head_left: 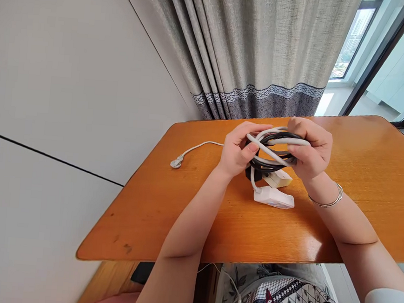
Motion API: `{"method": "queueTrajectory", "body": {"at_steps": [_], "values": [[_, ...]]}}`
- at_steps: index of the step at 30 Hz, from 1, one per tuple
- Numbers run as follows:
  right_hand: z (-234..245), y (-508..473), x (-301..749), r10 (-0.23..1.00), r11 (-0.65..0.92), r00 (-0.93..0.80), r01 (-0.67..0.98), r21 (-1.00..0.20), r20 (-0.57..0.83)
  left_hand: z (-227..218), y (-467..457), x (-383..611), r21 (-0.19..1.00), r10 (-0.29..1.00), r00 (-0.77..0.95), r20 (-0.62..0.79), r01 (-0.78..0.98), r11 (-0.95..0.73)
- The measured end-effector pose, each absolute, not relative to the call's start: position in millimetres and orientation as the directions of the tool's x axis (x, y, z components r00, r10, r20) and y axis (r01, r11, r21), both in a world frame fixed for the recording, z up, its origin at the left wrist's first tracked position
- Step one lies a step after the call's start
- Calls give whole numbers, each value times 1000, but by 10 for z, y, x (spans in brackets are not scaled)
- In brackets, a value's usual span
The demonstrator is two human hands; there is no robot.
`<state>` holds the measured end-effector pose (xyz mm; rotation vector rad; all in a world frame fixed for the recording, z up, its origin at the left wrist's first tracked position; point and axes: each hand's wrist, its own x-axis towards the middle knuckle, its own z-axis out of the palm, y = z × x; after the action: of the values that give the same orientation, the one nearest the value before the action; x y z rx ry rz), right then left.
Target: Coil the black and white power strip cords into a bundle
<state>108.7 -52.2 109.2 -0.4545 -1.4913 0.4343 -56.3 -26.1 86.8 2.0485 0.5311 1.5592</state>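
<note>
Between my hands is a loose coil of white and black power cords [273,152], held just above the wooden table. My left hand [239,147] closes on the coil's left side, its thumb across a white strand. On the right side, my right hand [310,148] is closed with its fingers curled around the cords. Below the coil hangs or rests a white power strip [274,197]; I cannot tell if it touches the table. A second, cream-coloured block [278,178] sits behind it, partly covered. A white cord runs left from behind my left hand to a plug [177,162] on the table.
The brown wooden table [141,212] has rounded corners and a near edge close to my body. A grey curtain [266,49] hangs behind it. White panels [53,88] stand on the left, and a dark-framed glass door [384,58] is at the right.
</note>
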Motion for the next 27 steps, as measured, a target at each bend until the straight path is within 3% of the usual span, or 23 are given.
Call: {"method": "queueTrajectory", "body": {"at_steps": [4, 9, 15, 24, 27], "values": [[1036, -485, 1047, 636, 756, 174, 54, -652, 752, 845, -250, -519, 671, 646, 219, 731, -54, -740], [1092, -500, 1033, 682, 691, 176, 162, -704, 710, 904, -363, -457, 717, 678, 236, 696, -178, -673], [1186, -593, 995, 690, 679, 284, 64, -731, 666, 941, -415, -449, 722, 647, 339, 683, -180, -668], [1090, -638, 1025, 589, 760, 132, 244, -602, 797, 849, -346, -423, 800, 713, 363, 601, -284, -529], [1057, -610, 1019, 577, 775, 141, 216, -593, 805, 852, -359, -437, 830, 727, 401, 557, -289, -477]]}}
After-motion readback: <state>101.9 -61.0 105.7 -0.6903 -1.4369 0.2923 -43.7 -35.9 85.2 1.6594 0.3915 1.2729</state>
